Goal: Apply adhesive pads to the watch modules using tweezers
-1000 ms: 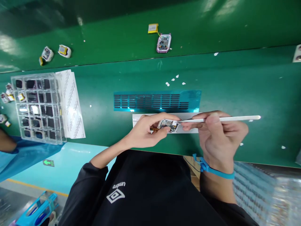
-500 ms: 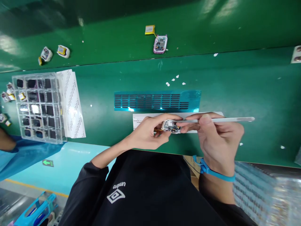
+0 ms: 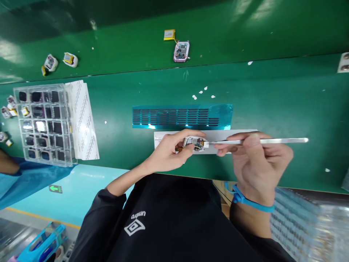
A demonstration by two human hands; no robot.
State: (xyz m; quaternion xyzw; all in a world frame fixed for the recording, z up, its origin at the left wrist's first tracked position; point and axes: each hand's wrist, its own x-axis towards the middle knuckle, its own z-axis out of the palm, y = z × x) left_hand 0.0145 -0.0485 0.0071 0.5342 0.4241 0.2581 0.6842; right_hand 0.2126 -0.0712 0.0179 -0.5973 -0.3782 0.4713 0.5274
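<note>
My left hand [image 3: 170, 154] grips an open smartwatch case [image 3: 195, 143] by its edges, with the circuit board facing up. Metal tweezers [image 3: 283, 141] lie between the thumb and fingers of my right hand [image 3: 259, 156], pointing left. A small white piece [image 3: 206, 145] shows at their tip, beside the right edge of the case; whether it touches the case I cannot tell. Under both hands is a white sheet [image 3: 218, 135]. Just beyond it lies a blue film strip with rows of dark slits [image 3: 182, 116].
A clear compartment tray [image 3: 20, 125] with watch parts stands at left, beside printed white sheets [image 3: 85, 123]. Farther back lie a purple-rimmed watch case [image 3: 181, 51] with its yellow battery [image 3: 169, 35] and two white cases [image 3: 70, 59]. Another person's arm [image 3: 7, 163] shows at left.
My right hand and the tweezers have moved right, away from the watch case, and the white piece now shows at the tip. My left hand has shifted the case slightly left.
</note>
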